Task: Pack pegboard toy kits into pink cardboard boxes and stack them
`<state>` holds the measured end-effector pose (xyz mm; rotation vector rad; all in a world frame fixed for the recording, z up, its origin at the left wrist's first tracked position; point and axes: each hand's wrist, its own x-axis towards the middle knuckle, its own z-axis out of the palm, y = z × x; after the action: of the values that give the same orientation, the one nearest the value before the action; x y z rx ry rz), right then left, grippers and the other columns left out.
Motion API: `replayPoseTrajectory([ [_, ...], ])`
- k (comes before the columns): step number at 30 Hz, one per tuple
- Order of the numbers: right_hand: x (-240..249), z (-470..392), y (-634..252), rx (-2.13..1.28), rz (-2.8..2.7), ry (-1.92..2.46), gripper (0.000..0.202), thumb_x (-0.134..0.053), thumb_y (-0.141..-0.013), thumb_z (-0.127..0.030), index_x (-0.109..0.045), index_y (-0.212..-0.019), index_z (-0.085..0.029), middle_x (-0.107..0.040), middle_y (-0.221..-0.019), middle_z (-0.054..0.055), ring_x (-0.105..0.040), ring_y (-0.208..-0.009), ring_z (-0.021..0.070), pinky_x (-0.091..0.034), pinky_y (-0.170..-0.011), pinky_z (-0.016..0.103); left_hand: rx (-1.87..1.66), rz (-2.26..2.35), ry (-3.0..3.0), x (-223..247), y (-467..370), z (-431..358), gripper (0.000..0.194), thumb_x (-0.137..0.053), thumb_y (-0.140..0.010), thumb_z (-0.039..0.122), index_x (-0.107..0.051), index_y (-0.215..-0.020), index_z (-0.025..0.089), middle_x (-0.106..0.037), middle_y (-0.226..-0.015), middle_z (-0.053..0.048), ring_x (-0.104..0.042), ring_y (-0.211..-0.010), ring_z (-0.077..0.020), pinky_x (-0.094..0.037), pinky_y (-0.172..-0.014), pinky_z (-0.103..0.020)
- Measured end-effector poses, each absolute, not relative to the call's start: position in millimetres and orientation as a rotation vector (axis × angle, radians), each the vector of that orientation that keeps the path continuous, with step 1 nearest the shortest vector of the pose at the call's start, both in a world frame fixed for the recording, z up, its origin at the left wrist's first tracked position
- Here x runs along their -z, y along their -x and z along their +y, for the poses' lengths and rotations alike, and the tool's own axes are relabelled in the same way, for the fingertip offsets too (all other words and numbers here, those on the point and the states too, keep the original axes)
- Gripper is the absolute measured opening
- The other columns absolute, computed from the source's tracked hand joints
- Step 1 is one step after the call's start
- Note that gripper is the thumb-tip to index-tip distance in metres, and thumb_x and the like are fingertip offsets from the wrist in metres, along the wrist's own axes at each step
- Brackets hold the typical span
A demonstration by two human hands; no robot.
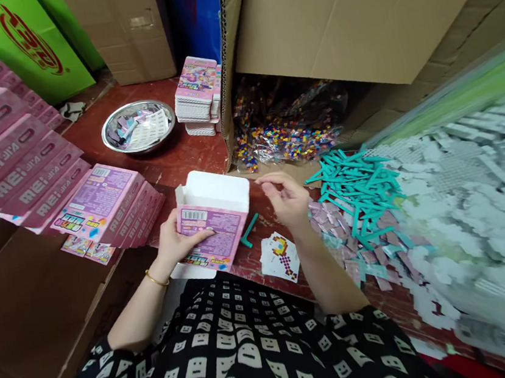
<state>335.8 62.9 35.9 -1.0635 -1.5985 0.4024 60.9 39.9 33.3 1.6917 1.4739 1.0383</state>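
Observation:
My left hand (180,241) grips a pink and purple printed cardboard box (215,239) from its left side, thumb across the front. The box's white top flap (216,191) stands up and open. Just right of that flap is my right hand (286,197), its fingers curled and pinched together; whatever may be between them is too small or hidden to make out. Between box and right forearm lies a teal T-shaped plastic tool (249,232). Near it rests a small stack of white cards (280,257) with a pixel-pattern picture on top.
At left stand stacked finished-looking pink boxes (97,202). Behind are a metal bowl (141,146) of small packets and a stack of flat printed cards (197,91). Bags of coloured beads (292,135), a teal tool pile (357,185), pink packets (334,222) and white pieces (479,204) lie rightward.

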Motion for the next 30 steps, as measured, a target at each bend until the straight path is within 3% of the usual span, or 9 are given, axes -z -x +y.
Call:
replayPoseTrajectory([
  [4, 27.6, 65.6, -355.9, -0.674, -2.084, 1.28, 0.016, -0.072, -0.084, -0.018, -0.071, -0.1, -0.02, -0.07, -0.105, 0.009, -0.062, -0.103, 0.0242, -0.05, -0.093, 0.043, -1.044, 1.597, -1.568, -22.2, -35.6, 42.0, 0.058, -0.09, -0.056, 0.051, -0.064, -0.094, 0.015, -0.077, -0.086, -0.006, -0.074, -0.077, -0.0222, -0.063, -0.073, -0.034],
  [7, 55.9, 59.9, -351.5, -0.825, -2.485, 1.376, 0.024, -0.084, -0.075, -0.021, -0.072, -0.096, -0.017, -0.067, -0.109, 0.012, -0.057, -0.111, 0.0288, -0.045, -0.094, 0.045, -0.98, 1.645, -1.549, -17.1, -27.9, 44.9, 0.061, -0.089, -0.056, 0.053, -0.065, -0.097, 0.015, -0.078, -0.091, -0.009, -0.075, -0.081, -0.0243, -0.063, -0.078, -0.038],
  [10, 62.9, 63.8, -348.1, -0.81, -2.496, 1.481, 0.018, -0.081, -0.08, -0.028, -0.069, -0.086, -0.015, -0.066, -0.1, 0.012, -0.055, -0.105, 0.0269, -0.042, -0.09, 0.04, -0.752, 1.695, -1.542, -14.1, -29.6, 52.2, 0.064, -0.085, -0.06, 0.058, -0.067, -0.104, 0.015, -0.078, -0.1, -0.013, -0.075, -0.087, -0.0273, -0.062, -0.082, -0.041],
  [16, 66.8, 71.9, -368.8, -0.801, -2.305, 1.594, 0.008, -0.071, -0.087, -0.017, -0.067, -0.093, -0.016, -0.068, -0.097, 0.006, -0.06, -0.091, 0.0169, -0.041, -0.081, 0.027, -0.5, 1.749, -1.535, -1.9, -37.4, 70.3, 0.064, -0.08, -0.064, 0.063, -0.069, -0.106, 0.015, -0.077, -0.105, -0.015, -0.075, -0.094, -0.031, -0.061, -0.085, -0.043],
  [22, 72.9, 41.0, -395.9, -0.703, -2.05, 1.701, 0.015, -0.067, -0.092, -0.028, -0.07, -0.101, -0.018, -0.067, -0.109, 0.01, -0.059, -0.106, 0.0225, -0.042, -0.095, 0.035, -0.503, 1.79, -1.551, 6.3, -35.6, 74.5, 0.069, -0.079, -0.064, 0.064, -0.068, -0.111, 0.016, -0.077, -0.107, -0.014, -0.073, -0.093, -0.0311, -0.059, -0.084, -0.043],
  [24, 71.2, 23.4, -407.2, -0.603, -1.908, 1.755, 0.026, -0.074, -0.086, -0.036, -0.07, -0.104, -0.018, -0.065, -0.113, 0.011, -0.057, -0.11, 0.0247, -0.042, -0.096, 0.037, -0.486, 1.843, -1.592, 6.2, -35.5, 75.6, 0.073, -0.078, -0.064, 0.066, -0.067, -0.118, 0.017, -0.076, -0.108, -0.014, -0.072, -0.093, -0.031, -0.059, -0.084, -0.044],
  [27, 69.1, -2.2, -422.4, -0.683, -1.854, 1.86, 0.048, -0.092, -0.06, -0.044, -0.07, -0.094, -0.018, -0.067, -0.101, 0.008, -0.059, -0.099, 0.0243, -0.044, -0.084, 0.033, -0.461, 1.818, -1.639, 4.8, -37.1, 78.3, 0.071, -0.076, -0.068, 0.066, -0.066, -0.119, 0.018, -0.076, -0.11, -0.013, -0.072, -0.095, -0.0306, -0.058, -0.086, -0.043],
  [29, 69.2, -13.4, -427.8, -0.875, -1.852, 1.942, 0.048, -0.096, -0.052, -0.041, -0.068, -0.083, -0.018, -0.067, -0.088, 0.004, -0.059, -0.084, 0.0206, -0.041, -0.072, 0.028, -0.437, 1.783, -1.661, 4.4, -38.0, 79.8, 0.067, -0.073, -0.069, 0.067, -0.067, -0.115, 0.018, -0.075, -0.109, -0.013, -0.071, -0.096, -0.031, -0.058, -0.088, -0.043],
  [30, 69.3, -16.4, -428.9, -0.953, -1.826, 1.975, 0.042, -0.095, -0.054, -0.038, -0.067, -0.079, -0.018, -0.067, -0.081, 0.002, -0.058, -0.076, 0.0182, -0.039, -0.067, 0.026, -0.427, 1.774, -1.685, 4.6, -38.0, 80.2, 0.067, -0.072, -0.07, 0.068, -0.068, -0.114, 0.018, -0.074, -0.109, -0.013, -0.071, -0.097, -0.0318, -0.058, -0.09, -0.045],
])
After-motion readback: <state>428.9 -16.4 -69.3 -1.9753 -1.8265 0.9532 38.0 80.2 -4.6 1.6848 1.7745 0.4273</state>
